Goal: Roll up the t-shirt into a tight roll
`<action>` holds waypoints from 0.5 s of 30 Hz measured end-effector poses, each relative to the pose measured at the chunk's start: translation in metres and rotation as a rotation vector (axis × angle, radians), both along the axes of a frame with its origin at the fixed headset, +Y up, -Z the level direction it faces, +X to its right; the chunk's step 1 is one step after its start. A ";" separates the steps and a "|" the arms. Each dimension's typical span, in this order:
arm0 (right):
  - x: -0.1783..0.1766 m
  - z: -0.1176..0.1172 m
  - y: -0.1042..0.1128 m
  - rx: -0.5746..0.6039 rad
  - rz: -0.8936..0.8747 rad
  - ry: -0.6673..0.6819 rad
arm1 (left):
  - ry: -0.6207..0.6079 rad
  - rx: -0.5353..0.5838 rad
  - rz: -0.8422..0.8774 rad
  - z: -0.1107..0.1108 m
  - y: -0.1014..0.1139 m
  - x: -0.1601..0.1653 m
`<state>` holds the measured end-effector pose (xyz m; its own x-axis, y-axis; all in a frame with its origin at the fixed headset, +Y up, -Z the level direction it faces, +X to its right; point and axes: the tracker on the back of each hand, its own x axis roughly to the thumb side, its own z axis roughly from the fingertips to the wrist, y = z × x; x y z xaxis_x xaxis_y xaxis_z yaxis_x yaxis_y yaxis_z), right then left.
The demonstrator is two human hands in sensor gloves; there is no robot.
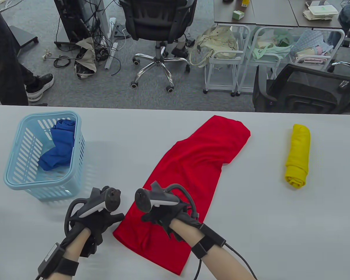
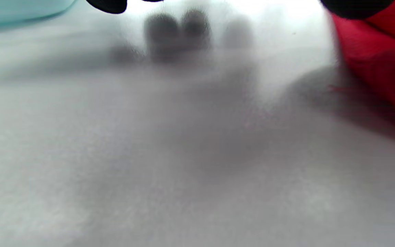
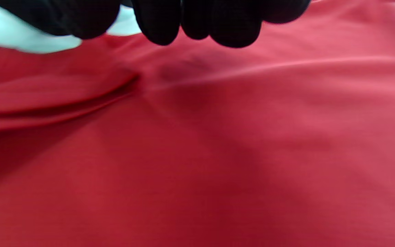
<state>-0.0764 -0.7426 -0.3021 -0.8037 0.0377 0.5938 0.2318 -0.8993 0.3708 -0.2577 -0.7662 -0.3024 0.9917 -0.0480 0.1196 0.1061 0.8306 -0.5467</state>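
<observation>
A red t-shirt (image 1: 198,157), folded into a long strip, lies flat and slanted across the middle of the grey table (image 1: 280,227). My right hand (image 1: 157,217) is over its near end, fingertips (image 3: 197,24) curled down close to the cloth (image 3: 197,154), gripping nothing that I can see. My left hand (image 1: 110,215) is on the bare table just left of the shirt's near edge, thumb pointing at it, holding nothing. In the left wrist view two fingertips (image 2: 108,4) show at the top and the shirt edge (image 2: 382,61) at the right.
A light blue basket (image 1: 17,175) with a blue garment (image 1: 59,145) stands at the left, close to my left hand. A rolled yellow shirt (image 1: 298,156) lies at the right. Chairs and carts stand beyond the far table edge.
</observation>
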 end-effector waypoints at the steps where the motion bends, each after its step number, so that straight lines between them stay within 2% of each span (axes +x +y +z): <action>1: -0.003 0.003 -0.003 0.006 0.012 0.006 | 0.005 -0.012 0.004 -0.001 -0.003 0.000; 4: -0.009 0.009 -0.011 0.078 0.041 -0.013 | -0.003 -0.031 -0.017 -0.001 -0.010 0.001; 15: -0.021 0.023 -0.011 0.116 0.072 0.049 | -0.017 -0.026 -0.036 0.000 -0.012 0.009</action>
<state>-0.0972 -0.7534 -0.2795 -0.7720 -0.0899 0.6293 0.3122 -0.9159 0.2522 -0.2489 -0.7783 -0.3021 0.9872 -0.0802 0.1379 0.1449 0.8118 -0.5657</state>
